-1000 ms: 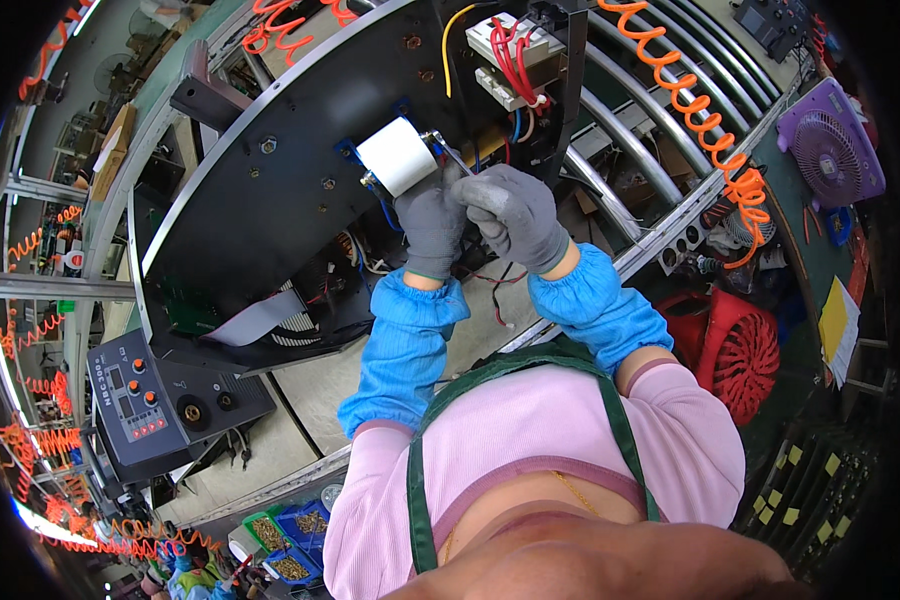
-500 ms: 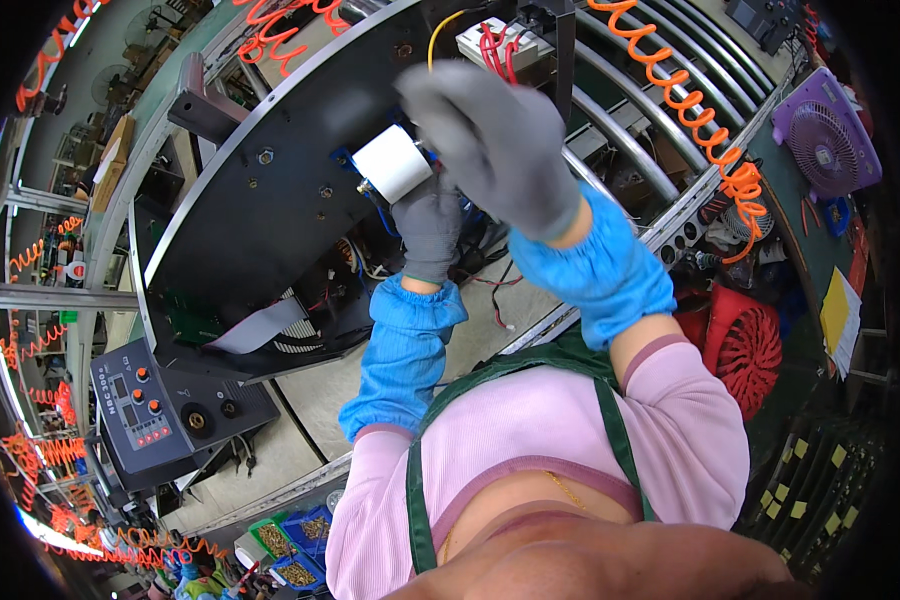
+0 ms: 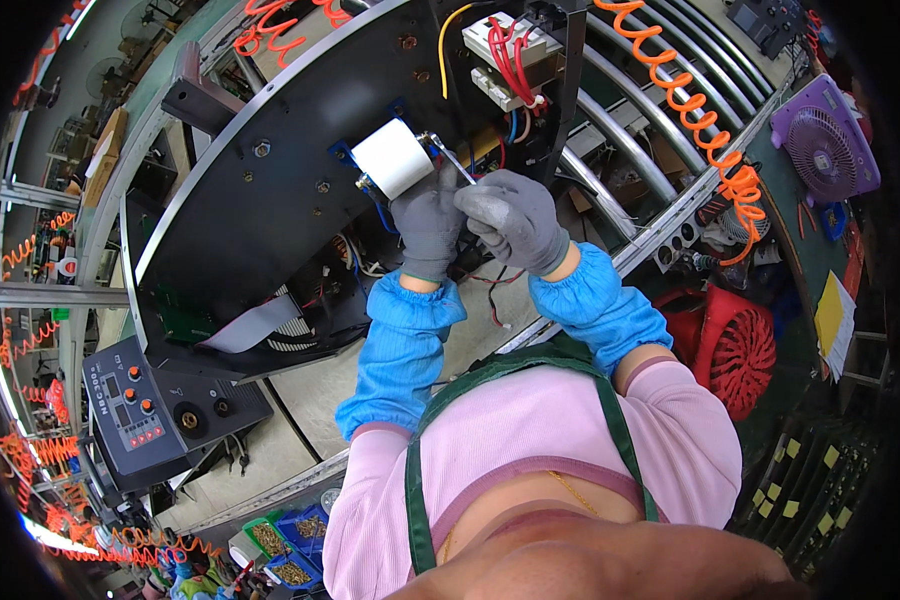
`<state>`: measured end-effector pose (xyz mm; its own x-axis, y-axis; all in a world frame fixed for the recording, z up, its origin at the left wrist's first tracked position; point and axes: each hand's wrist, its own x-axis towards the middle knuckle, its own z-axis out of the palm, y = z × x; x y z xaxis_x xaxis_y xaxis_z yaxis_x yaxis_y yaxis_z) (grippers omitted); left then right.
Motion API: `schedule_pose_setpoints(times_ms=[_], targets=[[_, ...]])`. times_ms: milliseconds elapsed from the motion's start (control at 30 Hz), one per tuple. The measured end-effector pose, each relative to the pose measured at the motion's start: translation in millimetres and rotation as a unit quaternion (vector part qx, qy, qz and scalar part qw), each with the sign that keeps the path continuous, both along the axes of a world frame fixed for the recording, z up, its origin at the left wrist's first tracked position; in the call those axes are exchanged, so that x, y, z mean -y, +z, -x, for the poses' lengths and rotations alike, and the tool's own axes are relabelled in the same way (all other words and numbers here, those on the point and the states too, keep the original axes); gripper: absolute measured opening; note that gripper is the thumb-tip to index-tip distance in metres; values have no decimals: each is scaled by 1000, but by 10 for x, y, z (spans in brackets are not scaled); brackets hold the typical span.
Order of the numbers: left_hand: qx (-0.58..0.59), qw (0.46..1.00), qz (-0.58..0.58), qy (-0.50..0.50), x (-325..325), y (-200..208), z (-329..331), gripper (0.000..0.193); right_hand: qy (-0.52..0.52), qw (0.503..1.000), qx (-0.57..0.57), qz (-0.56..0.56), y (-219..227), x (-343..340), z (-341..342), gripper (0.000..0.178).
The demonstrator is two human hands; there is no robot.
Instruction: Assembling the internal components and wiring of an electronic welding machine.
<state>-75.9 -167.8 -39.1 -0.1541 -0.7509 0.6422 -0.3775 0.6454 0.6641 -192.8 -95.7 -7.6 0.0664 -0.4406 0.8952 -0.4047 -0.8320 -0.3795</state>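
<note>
A white cylinder (image 3: 393, 160) is mounted on the inner face of a large black curved panel (image 3: 210, 215), with a metal fitting at each end. My left hand (image 3: 427, 235), in a grey glove, is closed against the cylinder's lower right side; its fingertips are partly hidden. In my right hand (image 3: 515, 220), also gloved, is a slim metal wrench (image 3: 457, 163), pinched between thumb and fingers. The wrench's far end meets the fitting (image 3: 432, 141) at the cylinder's right end. Both hands are close together, almost touching.
Right of the panel run metal rollers (image 3: 625, 150). A white block with red wires (image 3: 510, 50) sits at the panel's top right. Orange coiled hoses (image 3: 690, 100) hang around. A grey control box (image 3: 160, 405) stands lower left, a purple fan (image 3: 828, 140) far right.
My right hand has come down from above the cylinder's right end to beside my left hand, and the wrench now shows. My left hand has stayed nearly in place.
</note>
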Motion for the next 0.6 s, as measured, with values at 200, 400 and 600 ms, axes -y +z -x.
schedule_pose_setpoints(times_ms=[200, 400, 600], targets=[[18, 1000, -1, -3, -20, 38, -23, 21, -76, 993, -47, 74, 110, 73, -26, 21], [116, 987, 86, 65, -12, 43, -34, 18, -211, 967, -113, -87, 1162, 563, -100, 11], [89, 994, 49, 38, -10, 47, -35, 22, -148, 984, -19, 95, 1186, 309, 32, 16]])
